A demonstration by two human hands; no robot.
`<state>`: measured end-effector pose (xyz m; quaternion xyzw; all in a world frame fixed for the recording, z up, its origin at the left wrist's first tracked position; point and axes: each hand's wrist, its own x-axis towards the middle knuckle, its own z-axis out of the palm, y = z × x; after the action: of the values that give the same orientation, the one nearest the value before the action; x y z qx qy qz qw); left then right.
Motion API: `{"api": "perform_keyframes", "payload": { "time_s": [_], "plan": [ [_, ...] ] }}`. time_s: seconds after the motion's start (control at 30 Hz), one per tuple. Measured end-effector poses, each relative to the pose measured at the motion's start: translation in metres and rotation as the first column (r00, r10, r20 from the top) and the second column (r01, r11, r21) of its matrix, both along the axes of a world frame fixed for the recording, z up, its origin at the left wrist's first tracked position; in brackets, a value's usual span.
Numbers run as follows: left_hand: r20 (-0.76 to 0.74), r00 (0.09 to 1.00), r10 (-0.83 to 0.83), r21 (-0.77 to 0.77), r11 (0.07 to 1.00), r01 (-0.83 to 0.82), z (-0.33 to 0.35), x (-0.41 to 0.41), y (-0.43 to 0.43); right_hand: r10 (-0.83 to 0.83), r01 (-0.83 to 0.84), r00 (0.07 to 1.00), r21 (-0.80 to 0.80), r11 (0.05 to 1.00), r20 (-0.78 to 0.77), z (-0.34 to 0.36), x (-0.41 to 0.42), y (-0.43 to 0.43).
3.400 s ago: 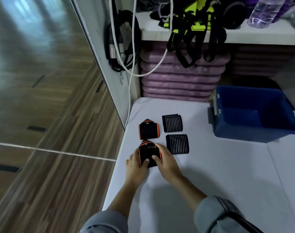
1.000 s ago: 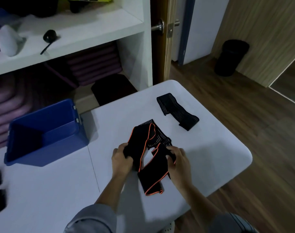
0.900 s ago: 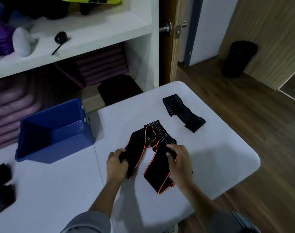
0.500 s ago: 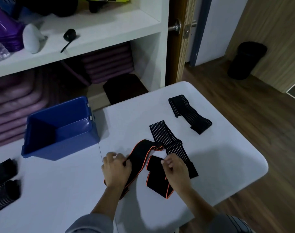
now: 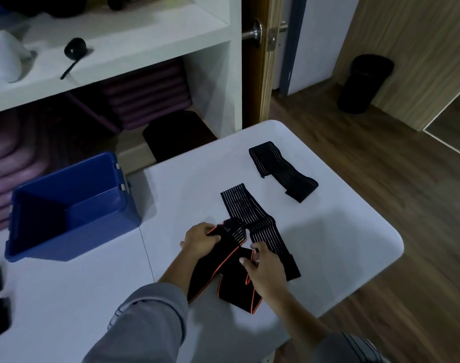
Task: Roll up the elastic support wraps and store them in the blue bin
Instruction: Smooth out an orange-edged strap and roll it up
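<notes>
A white, round-cornered desk (image 5: 328, 231) stands against a white shelf unit (image 5: 213, 82). On the upper shelf rest a white egg-shaped object (image 5: 5, 60) and, to its right, a small black round object with a thin tail (image 5: 75, 48). Below it, purple mats (image 5: 145, 95) lie stacked, with a black rounded pad (image 5: 176, 134) in front of them. To the right are a brown wooden door (image 5: 251, 74) with 1 metal knob (image 5: 255, 31) and a black cylindrical bin (image 5: 365, 83) on the wood-plank floor (image 5: 407, 205).

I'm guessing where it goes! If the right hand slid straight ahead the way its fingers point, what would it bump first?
Probably the black elastic wrap with white stripes, lying flat on the white table just ahead of the right hand; depth is hard to judge.
</notes>
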<state>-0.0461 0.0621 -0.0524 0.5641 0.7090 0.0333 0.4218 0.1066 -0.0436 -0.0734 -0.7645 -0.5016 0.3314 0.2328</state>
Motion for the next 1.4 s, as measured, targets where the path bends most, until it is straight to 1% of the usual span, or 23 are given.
{"api": "perform_keyframes", "payload": {
  "time_s": [0.1,0.17,0.2,0.33,0.4,0.43,0.5,0.63,0.73,0.77,0.83,0.97,1.03,1.13,1.23,1.3,1.4],
  "plan": [
    [0.169,0.969,0.18,-0.044,0.984,-0.175,0.006,-0.008,-0.008,-0.033,0.033,0.999,0.061,0.998,0.007,-0.001,0.001,-0.001],
    [0.217,0.934,0.285,-0.056,0.959,-0.28,0.006,-0.016,-0.011,-0.047,0.042,0.998,0.109,0.993,0.043,-0.002,0.007,-0.004],
    [0.232,0.923,0.307,-0.062,0.952,-0.301,0.007,-0.019,-0.012,-0.038,0.03,0.997,0.109,0.994,0.068,-0.003,0.011,-0.007],
    [0.24,0.904,0.354,-0.066,0.935,-0.348,0.011,-0.024,-0.016,0.07,-0.075,0.982,0.017,0.997,0.177,-0.007,0.03,-0.026],
    [0.197,0.912,0.359,-0.07,0.933,-0.353,0.014,-0.024,-0.016,0.088,-0.092,0.982,0.018,0.996,0.166,-0.01,0.033,-0.034],
    [0.178,0.905,0.386,-0.057,0.922,-0.382,0.013,-0.025,-0.017,0.089,-0.096,0.983,0.034,0.995,0.157,-0.01,0.033,-0.037],
    [0.222,0.867,0.447,-0.043,0.892,-0.449,0.013,-0.027,-0.025,0.096,-0.108,0.985,0.074,0.991,0.141,-0.01,0.033,-0.04],
    [0.224,0.887,0.405,0.107,0.894,-0.435,0.014,-0.037,-0.041,0.139,-0.146,0.988,0.109,0.983,0.073,-0.005,0.031,-0.046],
    [0.267,0.883,0.386,0.137,0.892,-0.431,0.016,-0.043,-0.048,0.224,-0.225,0.973,0.008,0.974,0.057,-0.004,0.029,-0.049],
    [0.28,0.885,0.371,0.143,0.896,-0.421,0.017,-0.045,-0.051,0.229,-0.229,0.972,-0.008,0.973,0.058,-0.005,0.028,-0.05],
    [0.314,0.884,0.347,0.148,0.902,-0.406,0.021,-0.049,-0.055,0.176,-0.176,0.983,0.004,0.984,0.049,-0.003,0.025,-0.051],
    [0.402,0.856,0.326,0.136,0.903,-0.408,0.033,-0.06,-0.06,0.03,-0.035,0.999,0.135,0.99,0.036,0.013,0.017,-0.051],
    [0.456,0.833,0.312,0.126,0.904,-0.408,0.04,-0.067,-0.062,-0.021,0.013,0.999,0.203,0.979,0.037,0.026,0.012,-0.049],
    [0.542,0.788,0.293,0.104,0.907,-0.408,0.054,-0.075,-0.063,-0.075,0.073,0.997,0.294,0.953,-0.005,0.05,-0.001,-0.04],
    [0.613,0.744,0.267,0.109,0.903,-0.415,0.073,-0.08,-0.061,-0.102,0.126,0.99,0.306,0.944,-0.095,0.077,-0.014,-0.027],
    [0.664,0.707,0.243,0.113,0.902,-0.416,0.089,-0.083,-0.06,-0.08,0.133,0.983,0.348,0.928,-0.163,0.094,-0.019,-0.017],
    [0.732,0.653,0.193,0.133,0.9,-0.416,0.112,-0.087,-0.06,-0.055,0.135,0.979,0.427,0.894,-0.195,0.116,-0.027,-0.005]
  ]
}}
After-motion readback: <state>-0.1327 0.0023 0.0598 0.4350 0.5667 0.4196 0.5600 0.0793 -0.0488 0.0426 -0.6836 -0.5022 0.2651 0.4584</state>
